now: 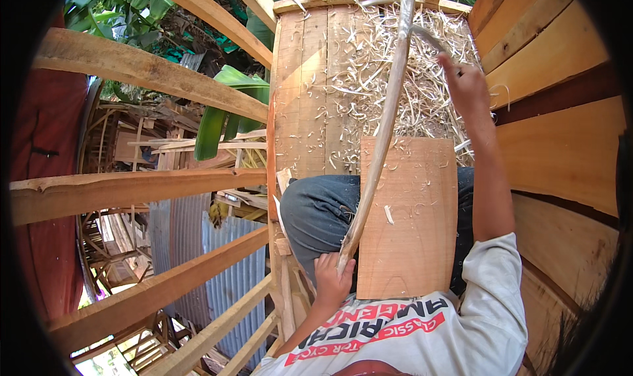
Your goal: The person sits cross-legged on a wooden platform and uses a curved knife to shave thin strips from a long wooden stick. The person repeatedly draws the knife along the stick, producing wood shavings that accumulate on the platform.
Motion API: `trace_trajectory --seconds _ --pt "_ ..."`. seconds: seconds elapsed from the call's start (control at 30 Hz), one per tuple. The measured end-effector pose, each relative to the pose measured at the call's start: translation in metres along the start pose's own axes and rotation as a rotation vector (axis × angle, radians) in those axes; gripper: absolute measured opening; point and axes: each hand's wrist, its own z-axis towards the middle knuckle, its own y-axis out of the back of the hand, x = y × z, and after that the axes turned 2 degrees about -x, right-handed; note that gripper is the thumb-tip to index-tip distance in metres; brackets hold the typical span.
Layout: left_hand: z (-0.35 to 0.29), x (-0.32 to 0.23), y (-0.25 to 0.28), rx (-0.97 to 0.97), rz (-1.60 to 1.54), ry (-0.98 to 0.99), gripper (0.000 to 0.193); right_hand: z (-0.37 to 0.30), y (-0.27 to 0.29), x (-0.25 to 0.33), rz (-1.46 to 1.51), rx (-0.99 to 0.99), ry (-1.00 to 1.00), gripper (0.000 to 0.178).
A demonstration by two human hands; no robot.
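Note:
My left hand (333, 276) is closed around the lower end of a long, slightly bent, peeled wooden pole (388, 122). The pole slants up and away from my lap, past the far edge of the floor. Higher up, my right hand (468, 89) is closed on a knife with a dark curved blade (430, 38); its handle is hidden in my fist. The blade's tip end meets or nearly meets the pole's right side. A flat wooden board (409, 244) rests across my lap, under the pole, with a pale shaving (388, 214) on it.
Curly wood shavings (369, 79) cover much of the plank floor (288, 112) ahead. A slatted wooden wall (560, 145) rises close on the right. Spaced wooden rails (138, 191) stand on the left, with corrugated metal sheets (231, 270) and banana leaves (221, 112) beyond.

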Motion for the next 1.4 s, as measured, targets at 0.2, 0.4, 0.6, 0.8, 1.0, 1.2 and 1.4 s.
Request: trace_trajectory --seconds 0.2,0.4,0.6,0.8,1.0,1.2,1.4 --pt "0.002 0.000 0.005 0.026 -0.042 0.020 0.028 0.010 0.053 -0.021 0.013 -0.083 -0.033 0.079" --pt "0.002 0.005 0.009 0.070 -0.123 0.013 0.025 -0.112 -0.002 0.014 0.153 0.161 0.468 0.067" --pt "0.002 0.002 0.009 0.013 -0.066 -0.029 0.023 -0.122 -0.020 0.022 0.022 0.095 0.535 0.069" --pt "0.003 0.000 0.009 -0.002 -0.060 0.025 0.022 -0.084 -0.027 0.023 -0.095 -0.089 0.584 0.074" --pt "0.006 -0.003 0.011 0.001 -0.065 0.041 0.022 -0.055 -0.040 0.012 -0.076 -0.176 0.341 0.078" --pt "0.004 0.006 0.011 0.020 -0.116 0.027 0.024 -0.014 -0.002 -0.024 0.335 -0.095 -0.061 0.080" --pt "-0.002 0.018 0.008 0.028 -0.187 0.044 0.027 -0.113 -0.005 0.036 0.083 0.107 0.517 0.065"
